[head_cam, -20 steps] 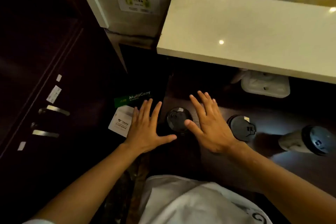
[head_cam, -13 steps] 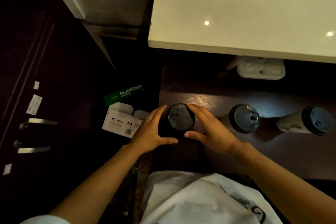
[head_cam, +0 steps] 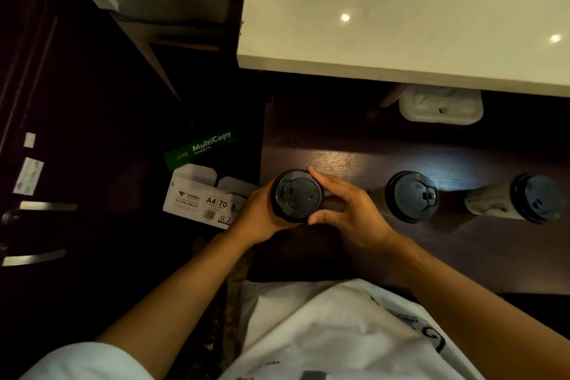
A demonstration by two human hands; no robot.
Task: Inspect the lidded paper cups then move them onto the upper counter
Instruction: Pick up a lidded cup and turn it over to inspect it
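Head view, looking straight down: both hands are wrapped around the leftmost cup [head_cam: 296, 196], a paper cup with a black lid. The left hand [head_cam: 258, 216] curls round its left side and the right hand [head_cam: 350, 213] round its right, thumb near the lid's front edge and fingers reaching past the back. It sits at the left end of the dark wood tabletop [head_cam: 462, 256]; can't really tell if its base is still touching the wood, since the lid and hands hide it.

2 more lidded cups stand to the right in a rough row: the middle cup [head_cam: 411, 196] just beside the right hand, and the right cup [head_cam: 518, 202] further along, well apart from the hands.

The pale upper counter [head_cam: 401, 9] overhangs the back of the tabletop. Tucked under its edge is a white plastic container [head_cam: 441, 108]. Off to the left, lower down, there's a box of A4 paper [head_cam: 200, 197] with a green MultiCopy pack [head_cam: 200, 148] behind it.
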